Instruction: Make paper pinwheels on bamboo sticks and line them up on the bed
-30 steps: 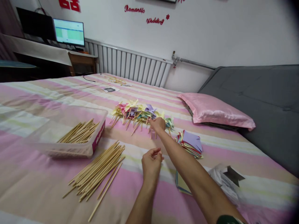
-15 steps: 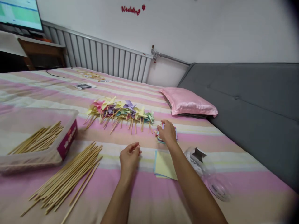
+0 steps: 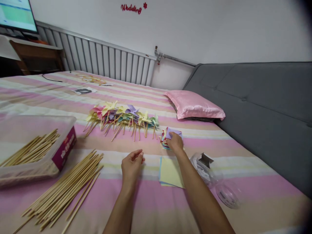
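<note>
My right hand (image 3: 175, 141) reaches onto a pile of cut coloured papers (image 3: 164, 143), its fingers bent against the purple paper (image 3: 173, 131) on top. Thumb and fingertips press at that sheet's near edge and partly hide it. Left of the pile and nearer to me, my left hand (image 3: 133, 162) hovers over the bedspread, fingers curled in and thumb close to the index finger. Whether something small is pinched there I cannot make out. Square sheets with a yellow one on top (image 3: 171, 172) lie beside my right forearm. Paper pinwheels on sticks (image 3: 122, 117) lie in a row beyond my hands.
At left are a bundle of wooden sticks (image 3: 65, 188) and a clear plastic box (image 3: 64, 146) with more sticks. Clear plastic packaging (image 3: 202, 167) and a round clear container (image 3: 227, 195) lie right of my forearm. A pink pillow (image 3: 195, 104) rests near the grey headboard (image 3: 258, 97).
My right hand has come down onto the pile, and more of the purple paper shows. My left hand keeps its curled pose. The whole view has shifted slightly.
</note>
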`<state>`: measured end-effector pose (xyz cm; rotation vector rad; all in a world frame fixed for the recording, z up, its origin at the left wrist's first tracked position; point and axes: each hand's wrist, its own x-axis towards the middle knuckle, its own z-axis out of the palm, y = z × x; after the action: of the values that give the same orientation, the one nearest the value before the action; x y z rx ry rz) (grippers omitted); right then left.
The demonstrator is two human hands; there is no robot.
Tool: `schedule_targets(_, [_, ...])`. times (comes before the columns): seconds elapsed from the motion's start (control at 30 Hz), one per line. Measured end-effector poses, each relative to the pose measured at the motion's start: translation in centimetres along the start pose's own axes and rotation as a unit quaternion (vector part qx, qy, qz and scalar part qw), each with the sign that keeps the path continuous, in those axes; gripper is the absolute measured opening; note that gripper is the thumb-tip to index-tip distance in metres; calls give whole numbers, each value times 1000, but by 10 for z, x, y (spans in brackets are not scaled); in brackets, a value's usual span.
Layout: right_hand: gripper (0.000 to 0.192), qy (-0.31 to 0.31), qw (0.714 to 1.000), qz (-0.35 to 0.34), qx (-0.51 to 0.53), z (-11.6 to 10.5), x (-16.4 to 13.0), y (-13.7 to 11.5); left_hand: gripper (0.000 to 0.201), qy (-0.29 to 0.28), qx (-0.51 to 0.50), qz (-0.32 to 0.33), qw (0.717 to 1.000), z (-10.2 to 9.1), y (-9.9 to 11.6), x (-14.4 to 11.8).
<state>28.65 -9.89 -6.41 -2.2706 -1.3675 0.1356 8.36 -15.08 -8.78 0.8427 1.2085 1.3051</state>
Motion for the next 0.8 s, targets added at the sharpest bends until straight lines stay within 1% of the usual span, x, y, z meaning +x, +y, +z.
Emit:
schedule_targets(0.13, [44,-11,1000,-1,9,1,4,6,35,2,-4,-6,1000,1,3,0])
schedule_targets(0.37, [38,-2,1000,4,7,0,11,15,33,2,-9,1,1000,0,4,-3])
schedule_targets(0.53, [34,-19,1000,-18,11,-3,11,20,32,3,-10,-2,1000,0,4,-3])
schedule_targets(0.8, [39,-45,998,-42,24,-13,12,24,34,-1,-4,-5,1000,1,5,-3])
